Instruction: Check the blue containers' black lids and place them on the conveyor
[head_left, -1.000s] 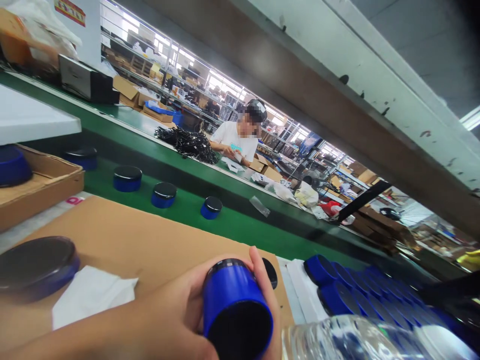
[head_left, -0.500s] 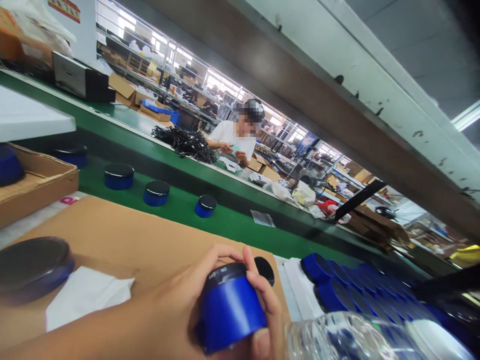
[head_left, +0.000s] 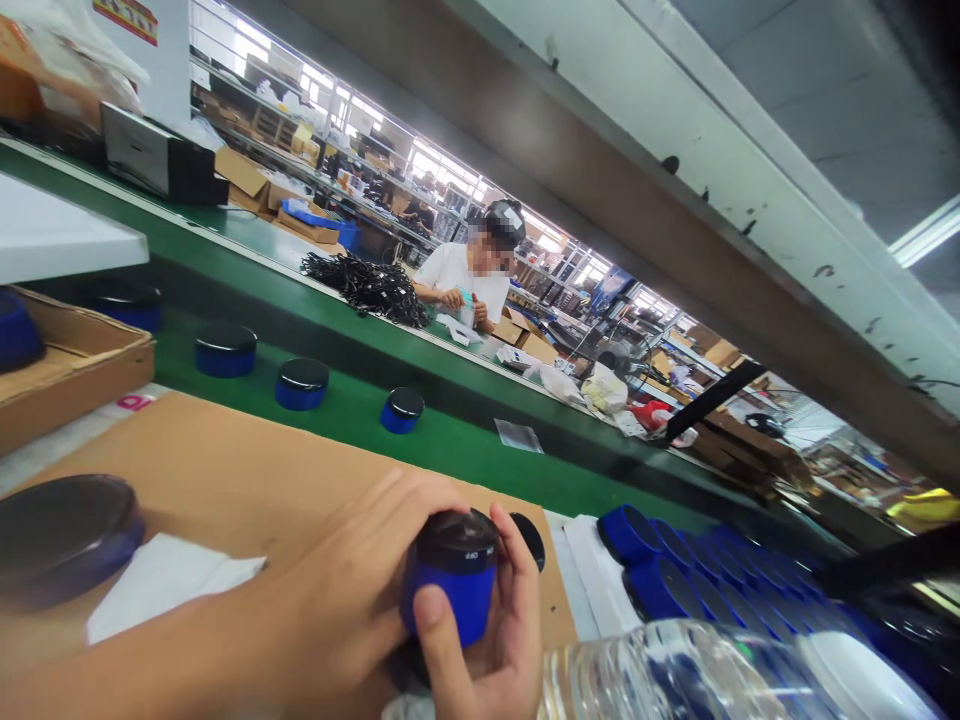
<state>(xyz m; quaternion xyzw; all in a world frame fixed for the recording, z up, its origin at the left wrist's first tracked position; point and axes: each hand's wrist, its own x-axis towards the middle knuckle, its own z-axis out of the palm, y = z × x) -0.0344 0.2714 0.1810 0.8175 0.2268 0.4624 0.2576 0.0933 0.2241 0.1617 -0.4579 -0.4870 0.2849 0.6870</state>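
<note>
A round blue device [head_left: 454, 595] with a black top and small ON/OFF lettering on its dark band is held between my two hands. My left hand [head_left: 367, 560] reaches in from the lower left and curls around the device's far left side and upper edge. On the near and right sides, my right hand [head_left: 499, 625] grips it, with the thumb across the blue wall. The device's underside and some of my left fingertips are hidden. Another black round piece [head_left: 529, 540] shows just behind my right fingers. Below lies the brown cardboard sheet [head_left: 292, 450].
Several similar devices stand on the green belt [head_left: 465, 460]; many lie in rows at right [head_left: 667, 590]. A clear plastic bottle [head_left: 660, 670] lies at front right. White paper [head_left: 169, 585] and a large dark disc [head_left: 67, 530] lie left. Across the belt sits a person [head_left: 465, 270].
The device has been turned: its black top now shows more, and the lettering has shifted right. My right thumb has come across its front. The devices on the belt have shifted slightly left in view.
</note>
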